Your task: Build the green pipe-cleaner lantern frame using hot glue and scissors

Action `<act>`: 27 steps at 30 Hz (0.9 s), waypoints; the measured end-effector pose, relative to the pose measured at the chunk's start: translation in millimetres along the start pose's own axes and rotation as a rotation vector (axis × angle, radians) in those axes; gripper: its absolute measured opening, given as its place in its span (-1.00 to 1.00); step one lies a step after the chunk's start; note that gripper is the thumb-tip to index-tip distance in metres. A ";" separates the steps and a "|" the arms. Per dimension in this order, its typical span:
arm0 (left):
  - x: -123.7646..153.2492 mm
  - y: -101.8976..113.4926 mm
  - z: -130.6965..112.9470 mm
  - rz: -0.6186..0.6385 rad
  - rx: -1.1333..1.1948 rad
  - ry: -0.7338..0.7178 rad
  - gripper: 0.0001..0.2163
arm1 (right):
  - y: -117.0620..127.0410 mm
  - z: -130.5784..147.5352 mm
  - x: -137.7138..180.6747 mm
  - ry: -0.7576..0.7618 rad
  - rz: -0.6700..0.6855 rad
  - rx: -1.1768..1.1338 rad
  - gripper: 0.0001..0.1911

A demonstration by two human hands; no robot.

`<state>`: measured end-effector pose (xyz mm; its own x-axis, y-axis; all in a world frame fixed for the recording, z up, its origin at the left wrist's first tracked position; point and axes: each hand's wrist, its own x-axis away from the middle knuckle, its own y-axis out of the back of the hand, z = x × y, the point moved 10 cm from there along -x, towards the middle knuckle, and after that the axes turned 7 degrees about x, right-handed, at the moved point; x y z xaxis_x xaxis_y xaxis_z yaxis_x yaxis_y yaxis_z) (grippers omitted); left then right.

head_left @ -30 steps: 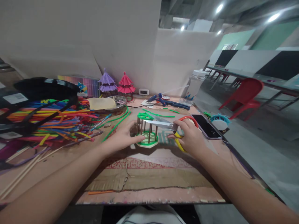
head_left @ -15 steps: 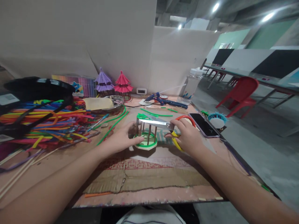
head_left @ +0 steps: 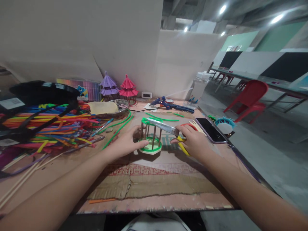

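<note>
Across a crowded worktop (head_left: 144, 205), scissors (head_left: 165, 126) at the top of a small frame (head_left: 153, 140)

A red chair (head_left: 250, 96) stands on the floor to the right. Spread over the worktop's near middle is a sheet of cardboard (head_left: 173, 183); a heap of multicoloured stems (head_left: 57, 123) fills the left side, black straps lying across it. Behind the heap is a set of markers (head_left: 89, 91), and a clear bottle (head_left: 198, 88) stands at the far right.

At center, the person's left hand (head_left: 127, 140) grips the frame by its left side, thumb at the base. The right hand (head_left: 192, 138) is closed around the red and yellow handles of the scissors. Their blades, close together, point left across the frame's green top; whether they touch it cannot be told.

The frame itself, brown posts between green rings on a pale base, is held upright over the cardboard. At the back stand a purple tiered model (head_left: 108, 86) and a pink one (head_left: 128, 87), with a blue glue gun (head_left: 166, 103) to their right. A phone (head_left: 211, 130) lies near the right edge. Smaller still are a white clock (head_left: 146, 95) by the wall and loose green stems (head_left: 117, 132) behind the left hand.
</note>
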<state>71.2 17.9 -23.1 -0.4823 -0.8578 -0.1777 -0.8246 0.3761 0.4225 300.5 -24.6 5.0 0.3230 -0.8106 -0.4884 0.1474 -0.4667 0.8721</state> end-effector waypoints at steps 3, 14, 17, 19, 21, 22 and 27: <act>-5.4 4.0 4.1 -0.035 0.061 0.016 -0.48 | 7.1 4.6 -13.3 0.062 -0.020 -0.018 -0.70; -37.2 30.5 22.5 -0.227 -0.062 0.000 -0.40 | -34.4 -60.8 -70.6 -0.283 -0.188 -0.319 -0.47; -36.5 31.0 36.0 -0.241 -0.075 0.006 -0.34 | -61.3 -76.5 -63.8 -0.341 -0.173 -0.420 -0.48; -36.7 29.0 39.6 -0.217 -0.047 -0.010 -0.39 | -67.6 -79.6 -60.7 -0.342 -0.169 -0.428 -0.50; -37.7 26.7 37.2 -0.187 -0.036 -0.054 -0.47 | -66.4 -77.0 -59.0 -0.322 -0.168 -0.418 -0.50; -38.2 26.0 35.1 -0.177 -0.038 -0.079 -0.50 | -64.4 -74.0 -58.4 -0.311 -0.166 -0.415 -0.50; -40.0 26.2 36.6 -0.177 0.005 -0.086 -0.66 | -49.9 -49.2 -54.8 -0.245 -0.159 -0.423 -0.53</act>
<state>58.0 74.8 -37.4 -0.3530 -0.8778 -0.3239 -0.9002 0.2241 0.3735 321.3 60.5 -10.2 0.0448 -0.8241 -0.5646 0.5584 -0.4480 0.6982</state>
